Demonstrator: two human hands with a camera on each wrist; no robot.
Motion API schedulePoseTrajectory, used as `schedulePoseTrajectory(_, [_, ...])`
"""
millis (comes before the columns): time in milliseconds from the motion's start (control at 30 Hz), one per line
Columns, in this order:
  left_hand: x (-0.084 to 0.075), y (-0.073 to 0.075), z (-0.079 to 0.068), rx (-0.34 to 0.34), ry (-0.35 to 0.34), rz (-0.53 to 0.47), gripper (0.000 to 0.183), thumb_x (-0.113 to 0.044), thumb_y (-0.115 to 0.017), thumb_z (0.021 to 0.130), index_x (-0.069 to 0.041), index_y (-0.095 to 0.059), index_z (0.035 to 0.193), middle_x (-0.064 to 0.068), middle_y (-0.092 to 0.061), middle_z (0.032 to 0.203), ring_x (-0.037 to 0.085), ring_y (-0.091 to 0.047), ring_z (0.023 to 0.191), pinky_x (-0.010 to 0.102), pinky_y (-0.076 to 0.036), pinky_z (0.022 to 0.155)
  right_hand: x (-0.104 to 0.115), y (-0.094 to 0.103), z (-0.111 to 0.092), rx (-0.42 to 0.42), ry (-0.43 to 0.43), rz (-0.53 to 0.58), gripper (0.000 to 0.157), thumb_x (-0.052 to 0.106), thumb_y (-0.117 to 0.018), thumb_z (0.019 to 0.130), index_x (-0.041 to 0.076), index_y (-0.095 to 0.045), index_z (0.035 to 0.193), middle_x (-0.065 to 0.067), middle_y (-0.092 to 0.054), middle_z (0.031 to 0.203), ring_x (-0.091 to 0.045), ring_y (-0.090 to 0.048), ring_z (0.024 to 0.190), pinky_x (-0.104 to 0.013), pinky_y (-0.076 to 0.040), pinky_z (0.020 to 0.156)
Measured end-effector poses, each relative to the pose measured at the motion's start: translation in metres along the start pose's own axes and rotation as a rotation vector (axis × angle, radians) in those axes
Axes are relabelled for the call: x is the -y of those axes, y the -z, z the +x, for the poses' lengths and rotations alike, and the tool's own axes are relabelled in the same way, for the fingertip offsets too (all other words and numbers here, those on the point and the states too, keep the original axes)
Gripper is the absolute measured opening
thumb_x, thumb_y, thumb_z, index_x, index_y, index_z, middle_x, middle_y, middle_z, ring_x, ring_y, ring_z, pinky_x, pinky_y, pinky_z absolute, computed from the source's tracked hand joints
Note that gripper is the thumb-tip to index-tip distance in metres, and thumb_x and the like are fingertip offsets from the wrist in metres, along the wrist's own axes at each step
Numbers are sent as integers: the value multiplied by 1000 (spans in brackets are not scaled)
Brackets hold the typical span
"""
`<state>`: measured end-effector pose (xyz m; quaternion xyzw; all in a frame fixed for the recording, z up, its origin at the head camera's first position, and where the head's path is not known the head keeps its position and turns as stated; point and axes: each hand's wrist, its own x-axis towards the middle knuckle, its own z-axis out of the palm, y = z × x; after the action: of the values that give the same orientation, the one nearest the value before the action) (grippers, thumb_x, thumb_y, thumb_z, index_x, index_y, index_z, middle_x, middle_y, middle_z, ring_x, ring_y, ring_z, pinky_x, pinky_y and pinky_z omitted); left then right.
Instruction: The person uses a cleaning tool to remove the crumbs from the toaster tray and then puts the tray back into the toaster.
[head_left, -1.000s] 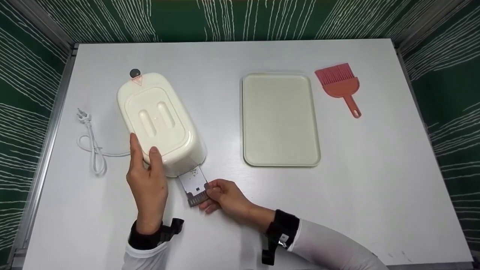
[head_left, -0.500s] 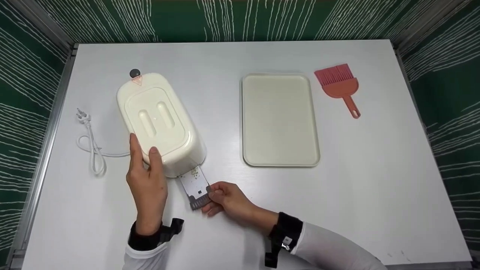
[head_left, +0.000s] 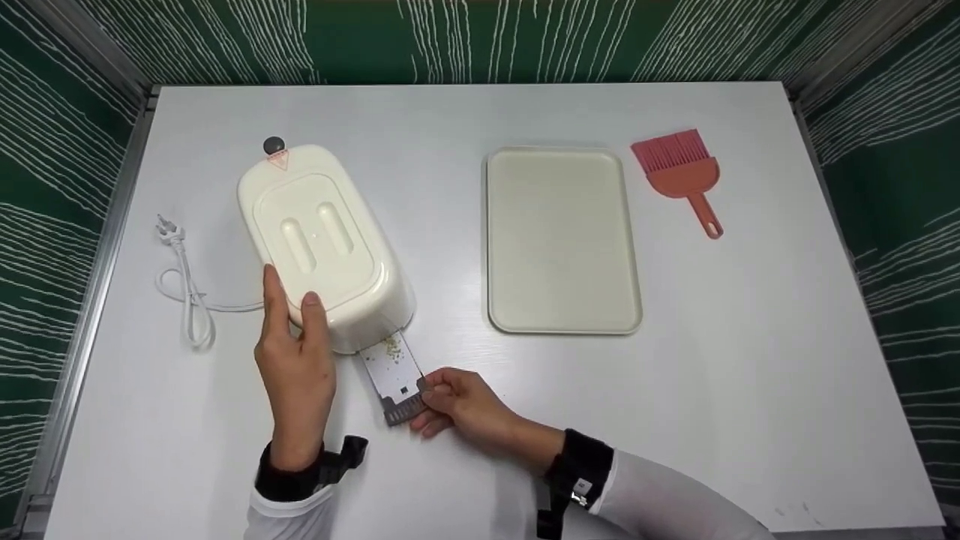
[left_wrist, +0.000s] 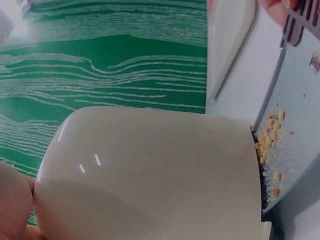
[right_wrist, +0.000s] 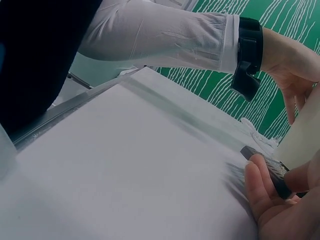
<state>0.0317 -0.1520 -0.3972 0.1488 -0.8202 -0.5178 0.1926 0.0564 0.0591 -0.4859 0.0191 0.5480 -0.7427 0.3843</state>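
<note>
A cream toaster [head_left: 319, 232] with a lid over its top stands on the left of the white table. My left hand [head_left: 296, 367] rests on its near left corner, with the thumb on the lid's near edge and the index finger straight along the side. A crumb tray [head_left: 389, 369] sticks partly out of the toaster's near end. My right hand [head_left: 465, 405] pinches the tray's dark grey slotted handle [head_left: 405, 409] between thumb and fingers. Tan crumbs [left_wrist: 270, 135] lie on the tray close to the toaster, plain in the left wrist view.
A pale rectangular tray [head_left: 562, 240] lies mid-table. Beyond it, to the right, is a red brush and dustpan set [head_left: 682, 176]. The toaster's white cord [head_left: 196, 315] lies bundled at the left, its plug [head_left: 169, 229] loose on the table.
My right hand has drawn the crumb tray a little further out of the toaster, toward me and to the right. More crumbs show. My left hand stays on the toaster.
</note>
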Motion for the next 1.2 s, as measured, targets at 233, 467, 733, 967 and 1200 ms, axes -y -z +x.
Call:
schedulePoseTrajectory(233, [0,1,1,4,13,18,64,-30,-54,110,-9,-28,164,1,-30,167,4,-27,152,26,-30,120,-1,1,-2,12,0,-14,10,-3,-54,102,-6,-57,112,-19,-75,92,-18,-75,76,-32,-63,71])
schedulePoseTrajectory(467, [1,1,0,0,14,26,64,-31,-54,110,-8,-29,164,2,-31,167,4,-26,152,25,-28,121,-2,4,-5,27,-22,-33,15,-5,-57,101,-9,-58,115,-22,-75,94,-18,-75,75,-34,-63,73])
schedulePoseTrajectory(733, [1,0,1,4,24,27,64,-32,-53,110,-9,-28,164,2,-31,167,4,-25,152,24,-27,121,-2,9,-10,43,-40,-56,14,-6,-58,100,-9,-58,115,-24,-75,95,-19,-75,76,-33,-63,73])
schedulePoseTrajectory(967, [1,1,0,11,35,21,65,-32,-54,110,-10,-28,165,1,-30,168,3,-24,153,23,-26,121,-4,14,-15,60,-52,-63,17,-5,-59,101,-10,-57,117,-26,-75,97,-20,-76,78,-33,-63,74])
schedulePoseTrajectory(1200, [1,1,0,11,9,-2,64,-29,-55,110,-10,-28,165,0,-31,168,3,-26,153,25,-28,121,-3,17,-17,81,-49,-84,20,-5,-59,101,-11,-57,120,-27,-75,96,-19,-75,78,-33,-63,74])
